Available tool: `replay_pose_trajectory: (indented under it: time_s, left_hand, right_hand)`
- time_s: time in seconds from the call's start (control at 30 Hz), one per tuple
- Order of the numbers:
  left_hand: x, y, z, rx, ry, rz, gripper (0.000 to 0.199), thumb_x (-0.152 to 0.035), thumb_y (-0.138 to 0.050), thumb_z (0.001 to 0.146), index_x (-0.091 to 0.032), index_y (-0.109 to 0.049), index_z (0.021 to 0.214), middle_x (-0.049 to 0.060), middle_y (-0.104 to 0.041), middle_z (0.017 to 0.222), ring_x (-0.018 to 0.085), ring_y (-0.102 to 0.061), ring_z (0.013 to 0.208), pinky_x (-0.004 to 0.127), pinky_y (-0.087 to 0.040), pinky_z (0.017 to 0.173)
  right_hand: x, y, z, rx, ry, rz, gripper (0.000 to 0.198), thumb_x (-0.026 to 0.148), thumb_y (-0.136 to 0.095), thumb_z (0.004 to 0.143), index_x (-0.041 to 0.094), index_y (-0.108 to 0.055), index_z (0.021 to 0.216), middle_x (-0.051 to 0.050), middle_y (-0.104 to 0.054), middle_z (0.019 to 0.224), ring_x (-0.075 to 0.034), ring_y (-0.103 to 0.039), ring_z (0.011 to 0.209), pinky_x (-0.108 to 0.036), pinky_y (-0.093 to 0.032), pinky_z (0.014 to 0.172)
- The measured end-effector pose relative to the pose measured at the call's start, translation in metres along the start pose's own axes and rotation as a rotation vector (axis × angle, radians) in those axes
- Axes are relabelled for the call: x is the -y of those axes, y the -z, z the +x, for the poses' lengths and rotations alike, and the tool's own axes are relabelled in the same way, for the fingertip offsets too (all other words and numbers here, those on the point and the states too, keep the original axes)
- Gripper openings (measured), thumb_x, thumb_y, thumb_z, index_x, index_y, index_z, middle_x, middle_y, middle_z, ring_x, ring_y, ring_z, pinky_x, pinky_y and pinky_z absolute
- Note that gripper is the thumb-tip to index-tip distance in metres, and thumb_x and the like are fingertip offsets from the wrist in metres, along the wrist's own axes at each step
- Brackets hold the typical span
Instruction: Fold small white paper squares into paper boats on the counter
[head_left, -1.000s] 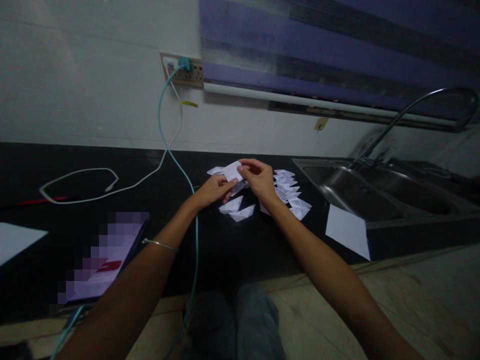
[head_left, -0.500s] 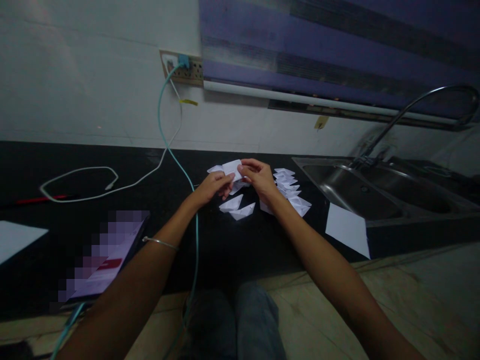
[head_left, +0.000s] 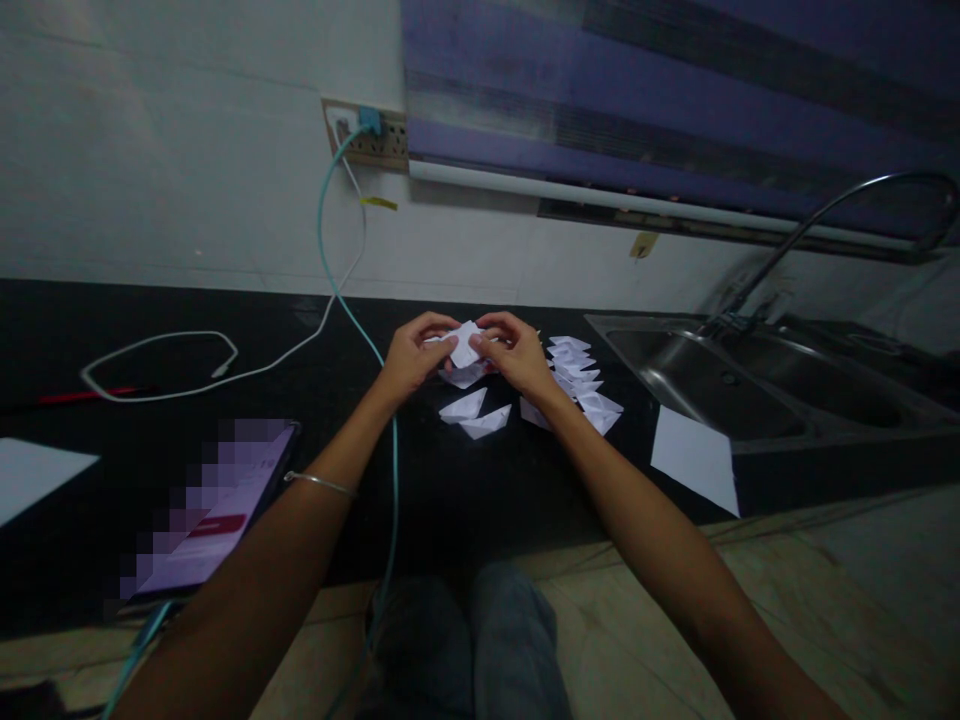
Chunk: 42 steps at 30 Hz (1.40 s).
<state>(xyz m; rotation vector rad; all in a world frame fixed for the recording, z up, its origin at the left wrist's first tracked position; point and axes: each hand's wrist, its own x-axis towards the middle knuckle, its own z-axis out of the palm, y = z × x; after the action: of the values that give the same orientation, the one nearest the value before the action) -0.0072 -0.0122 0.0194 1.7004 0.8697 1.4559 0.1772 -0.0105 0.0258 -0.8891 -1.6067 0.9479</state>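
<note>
Between my two hands is a small folded piece of white paper (head_left: 466, 343), raised a little over the black counter (head_left: 480, 500). My left hand (head_left: 415, 352) grips its left side with the thumb in front and fingers behind. On the other side my right hand (head_left: 517, 352) pinches it the same way. Two folded paper boats (head_left: 484, 422) lie on the counter just below my hands. More folded white paper partly shows behind and under the held piece. Several paper boats (head_left: 577, 375) lie in an overlapping row right of my right hand.
A white sheet (head_left: 697, 460) lies by the steel sink (head_left: 720, 380) on the right. At left are a tablet (head_left: 217, 520), another sheet (head_left: 37, 475) and a looped white cable (head_left: 150, 397). A teal cable (head_left: 395, 480) hangs from the wall socket (head_left: 375, 140) across the counter beside my left arm.
My left hand has shifted from in front of the folded paper to its left side, fingers now behind it. The paper has turned and looks more pointed. My right hand has barely moved.
</note>
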Motion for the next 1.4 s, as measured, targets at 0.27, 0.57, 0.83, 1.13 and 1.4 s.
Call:
replay_pose_trajectory:
  time_s: [0.27, 0.57, 0.83, 1.13, 1.4]
  left_hand:
    - [0.002, 0.000, 0.001, -0.056, 0.028, -0.044, 0.024, -0.028, -0.069, 0.079, -0.020, -0.057, 0.099, 0.000, -0.064, 0.080, 0.007, -0.056, 0.045, 0.016, -0.034, 0.036]
    - [-0.004, -0.002, -0.001, -0.043, -0.025, 0.017, 0.024, -0.025, -0.069, 0.076, -0.019, -0.055, 0.094, 0.001, -0.065, 0.088, 0.009, -0.060, 0.054, 0.020, -0.047, 0.048]
    - [0.003, 0.000, -0.003, 0.040, 0.003, -0.069, 0.039, -0.021, -0.073, 0.069, -0.020, -0.056, 0.104, 0.005, -0.065, 0.102, 0.010, -0.063, 0.060, 0.022, -0.049, 0.053]
    - [0.002, -0.002, -0.003, 0.014, 0.003, -0.035, 0.031, -0.023, -0.073, 0.069, -0.017, -0.057, 0.096, 0.002, -0.066, 0.091, 0.011, -0.063, 0.062, 0.023, -0.051, 0.056]
    - [0.007, 0.001, -0.002, 0.089, 0.022, 0.008, 0.027, -0.031, -0.072, 0.073, -0.017, -0.056, 0.089, 0.000, -0.067, 0.081, 0.009, -0.060, 0.052, 0.017, -0.039, 0.043]
  right_hand:
    - [0.002, 0.001, -0.001, 0.043, 0.028, 0.055, 0.026, 0.037, -0.072, 0.076, 0.024, -0.061, 0.095, -0.002, -0.066, 0.094, -0.014, -0.063, 0.064, -0.029, -0.054, 0.055]
    - [0.003, 0.004, -0.001, -0.042, 0.041, -0.017, 0.033, 0.044, -0.070, 0.078, 0.022, -0.074, 0.103, -0.003, -0.070, 0.079, -0.014, -0.060, 0.058, -0.032, -0.052, 0.059]
    - [0.000, 0.006, 0.002, -0.085, 0.086, 0.022, 0.028, 0.043, -0.071, 0.077, 0.021, -0.074, 0.095, -0.005, -0.072, 0.087, -0.015, -0.061, 0.063, -0.031, -0.052, 0.059]
    - [-0.004, 0.007, 0.004, -0.019, 0.074, 0.012, 0.026, 0.043, -0.071, 0.077, 0.022, -0.065, 0.091, -0.002, -0.067, 0.091, -0.011, -0.056, 0.060, -0.027, -0.049, 0.057]
    - [-0.002, 0.006, 0.004, 0.015, 0.183, -0.041, 0.021, 0.037, -0.069, 0.080, 0.018, -0.066, 0.089, -0.003, -0.066, 0.089, -0.009, -0.055, 0.058, -0.024, -0.045, 0.053]
